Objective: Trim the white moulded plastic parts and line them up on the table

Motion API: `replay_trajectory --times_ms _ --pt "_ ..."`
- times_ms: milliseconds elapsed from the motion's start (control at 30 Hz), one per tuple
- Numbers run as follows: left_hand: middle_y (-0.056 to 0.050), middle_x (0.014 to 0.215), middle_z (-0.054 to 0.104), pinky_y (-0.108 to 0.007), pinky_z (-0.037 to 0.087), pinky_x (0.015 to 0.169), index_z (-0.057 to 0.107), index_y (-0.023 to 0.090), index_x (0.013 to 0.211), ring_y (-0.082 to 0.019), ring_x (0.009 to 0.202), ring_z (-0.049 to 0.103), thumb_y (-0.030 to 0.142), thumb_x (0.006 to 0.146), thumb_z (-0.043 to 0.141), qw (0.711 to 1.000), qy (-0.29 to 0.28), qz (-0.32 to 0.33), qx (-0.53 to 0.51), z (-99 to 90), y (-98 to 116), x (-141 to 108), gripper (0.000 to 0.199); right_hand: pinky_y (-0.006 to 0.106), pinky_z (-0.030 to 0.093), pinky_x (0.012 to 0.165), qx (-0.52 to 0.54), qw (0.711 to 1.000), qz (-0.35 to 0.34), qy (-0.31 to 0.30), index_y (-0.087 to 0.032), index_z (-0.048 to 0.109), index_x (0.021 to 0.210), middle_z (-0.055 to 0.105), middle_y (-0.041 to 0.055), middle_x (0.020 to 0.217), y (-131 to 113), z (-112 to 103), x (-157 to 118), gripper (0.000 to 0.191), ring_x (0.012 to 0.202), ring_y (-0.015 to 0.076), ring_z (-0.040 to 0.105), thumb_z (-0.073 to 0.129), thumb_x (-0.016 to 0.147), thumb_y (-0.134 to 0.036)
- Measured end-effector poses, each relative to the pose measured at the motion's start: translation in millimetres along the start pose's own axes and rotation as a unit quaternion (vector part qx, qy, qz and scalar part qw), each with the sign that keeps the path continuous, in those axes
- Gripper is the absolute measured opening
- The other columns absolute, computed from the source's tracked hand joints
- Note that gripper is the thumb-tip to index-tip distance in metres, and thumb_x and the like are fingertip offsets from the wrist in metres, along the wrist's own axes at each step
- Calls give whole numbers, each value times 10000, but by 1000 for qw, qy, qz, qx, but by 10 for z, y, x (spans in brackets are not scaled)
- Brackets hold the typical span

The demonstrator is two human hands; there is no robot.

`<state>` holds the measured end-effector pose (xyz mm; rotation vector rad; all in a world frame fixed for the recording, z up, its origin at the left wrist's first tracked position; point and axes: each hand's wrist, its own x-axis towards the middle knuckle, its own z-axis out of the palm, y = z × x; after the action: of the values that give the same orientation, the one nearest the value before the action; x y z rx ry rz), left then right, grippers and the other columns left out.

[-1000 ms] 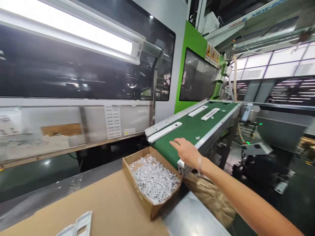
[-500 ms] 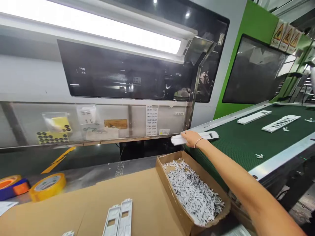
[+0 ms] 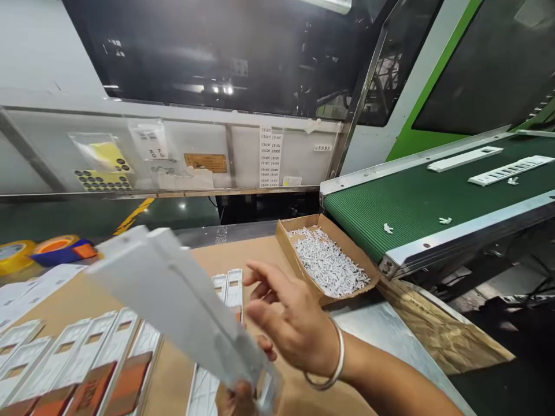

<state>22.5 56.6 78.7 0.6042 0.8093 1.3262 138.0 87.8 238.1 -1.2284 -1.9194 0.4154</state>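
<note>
Two or so long white plastic panels (image 3: 186,300), blurred by motion, stand tilted in the lower middle. My left hand (image 3: 238,398) grips them near their lower end; part of it is hidden behind them. Just right of the panels is my right hand (image 3: 290,318), a bracelet on its wrist, fingers apart and holding nothing. Behind the hands, more white panels (image 3: 234,289) lie on the brown cardboard (image 3: 255,248). A row of white panels with orange-brown pieces (image 3: 91,387) lies at the lower left.
An open cardboard box (image 3: 286,237) of small white pieces sits beside the green conveyor belt (image 3: 368,202). On the belt lie a plain panel (image 3: 466,159), a slotted panel (image 3: 511,170) and small white bits. Tape rolls (image 3: 60,248) and papers (image 3: 39,294) are at the left.
My right hand has come back from the belt's end and let go of the white panels. They are now in my left hand, which has come into view. The view has tilted down.
</note>
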Motion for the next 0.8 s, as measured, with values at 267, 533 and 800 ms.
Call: replay_trajectory --times_ms 267,533,800 --pt "3 606 529 -248 460 448 617 313 1030 -123 474 512 626 817 364 974 73 -94 -195 -189 846 68 455 383 479 684 -257 954 146 53 -156 593 876 616 151 875 1451 611 -1475 224 839 260 602 426 910 -301" --pt "32 618 445 -155 429 442 617 272 1070 -47 460 487 466 925 249 921 16 -103 -375 -425 817 31 441 340 521 634 -197 970 122 75 -204 545 954 634 106 806 1170 743 -1816 240 758 237 642 320 951 -290" --pt "50 594 423 -113 374 387 607 233 1075 -14 397 455 486 931 201 905 -16 -106 -411 -456 710 -42 500 175 456 587 49 991 108 -53 -235 557 940 638 -7 778 -13 985 -1726 206 688 112 621 357 952 -285"
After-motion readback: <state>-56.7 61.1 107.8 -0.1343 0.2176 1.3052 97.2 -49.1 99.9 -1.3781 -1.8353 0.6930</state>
